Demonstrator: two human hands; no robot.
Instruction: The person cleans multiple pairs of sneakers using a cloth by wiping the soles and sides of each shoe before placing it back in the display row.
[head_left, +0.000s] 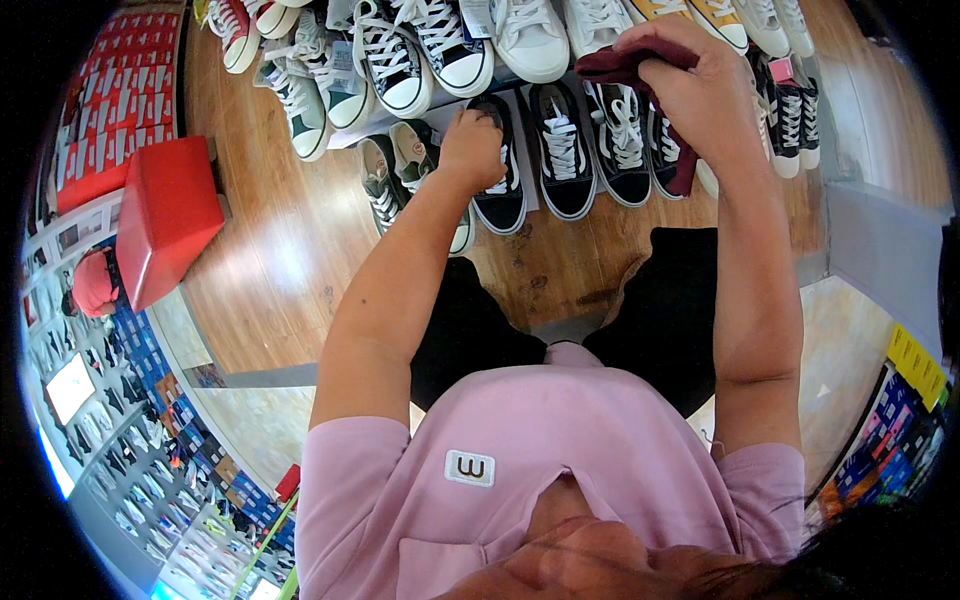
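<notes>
My left hand (474, 148) is on a black sneaker (501, 208) with white laces in the lower row, its fingers at the shoe's opening; whether they grip it I cannot tell. In my right hand (694, 82) is a dark red cloth (611, 66), held bunched above the shoes, with one end hanging down over a black sneaker (669, 176). Between my hands stand a second black sneaker (568, 184) and another black shoe with white laces (624, 142). Grey-green sneakers (381, 199) lie left of my left hand.
Above is a row with black-patterned sneakers (394, 71), white sneakers (531, 41) and yellow ones (716, 22). A red cushioned stool (169, 217) stands on the wooden floor (262, 300) at left. Farther left are shoeboxes (124, 90), shoe shelves and another person (94, 283).
</notes>
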